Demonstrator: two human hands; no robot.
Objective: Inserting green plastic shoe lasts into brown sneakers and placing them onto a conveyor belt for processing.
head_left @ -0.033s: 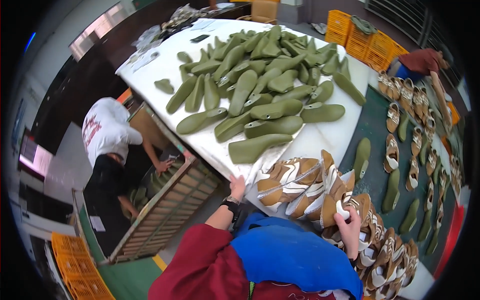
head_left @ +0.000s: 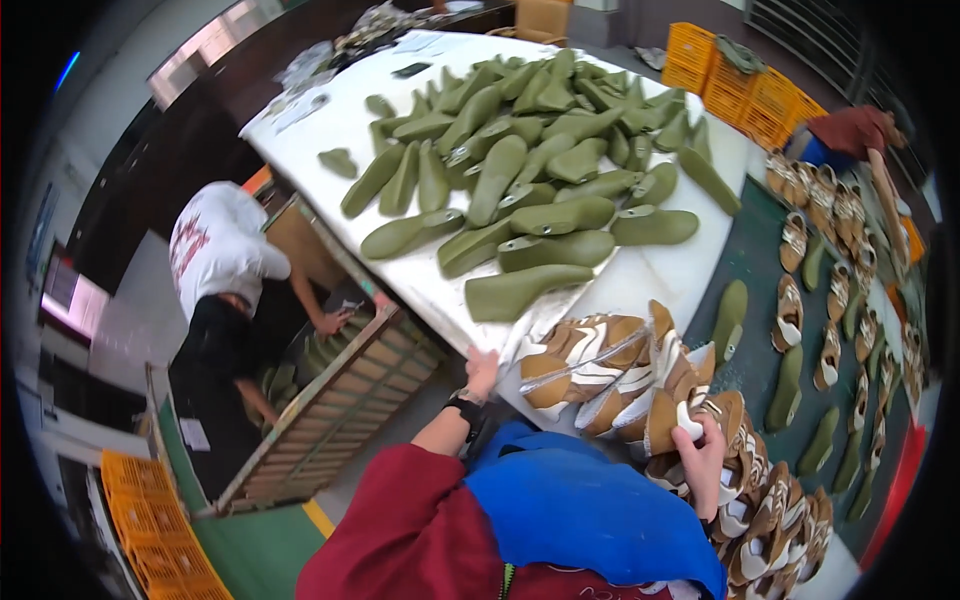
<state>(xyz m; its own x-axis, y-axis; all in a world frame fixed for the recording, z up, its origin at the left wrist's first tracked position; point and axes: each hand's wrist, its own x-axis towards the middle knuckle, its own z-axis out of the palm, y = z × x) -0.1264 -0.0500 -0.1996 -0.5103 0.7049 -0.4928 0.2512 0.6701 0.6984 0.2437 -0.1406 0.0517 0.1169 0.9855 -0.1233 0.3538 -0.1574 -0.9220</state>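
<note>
My right hand (head_left: 702,455) is closed on a brown-and-white shoe upper (head_left: 662,418), the thumb and fingers at its white end piece. More of these uppers are bunched around it: some lie at the table corner (head_left: 585,362), and a stacked row (head_left: 770,530) runs down past my wrist. My left hand (head_left: 482,372), with a dark watch on the wrist, rests at the near edge of the white-covered table (head_left: 640,285). Its fingers look stretched out against the cover, and nothing shows in them. Just beyond it lies a big heap of green shoe lasts (head_left: 530,292).
A green belt (head_left: 745,385) on the right carries uppers and lasts in rows; a person in red (head_left: 850,130) leans over its far end. At left, another person in white (head_left: 220,240) reaches into a slatted bin (head_left: 330,400) of lasts. Orange crates (head_left: 150,505) stand lower left, others (head_left: 760,100) far right.
The view has shifted slightly, so the table and the heap appear a little further right. Both my hands stay where they were, the right one still on the upper.
</note>
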